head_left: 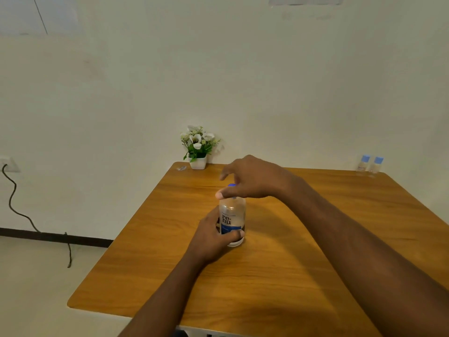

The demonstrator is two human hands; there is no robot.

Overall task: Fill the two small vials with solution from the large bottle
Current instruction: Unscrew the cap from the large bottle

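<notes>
While our left hand [213,235] wraps the large bottle [232,218] upright at the frame's centre, our right hand [252,178] pinches its blue cap [232,185]. We should brace the base firmly and twist gently. It looks clear, blue-labelled. Both capped vials [369,164] wait upper right on the table [303,263].

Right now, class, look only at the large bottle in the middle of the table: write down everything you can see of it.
The large bottle is clear plastic, standing upright on the wooden table near its middle. Its label reads "re-nu" in dark letters above a blue band. A blue cap peeks out at the top, mostly covered by the right hand, which closes over it. The left hand wraps the lower body, thumb across the front. How much liquid it holds cannot be told.
</notes>
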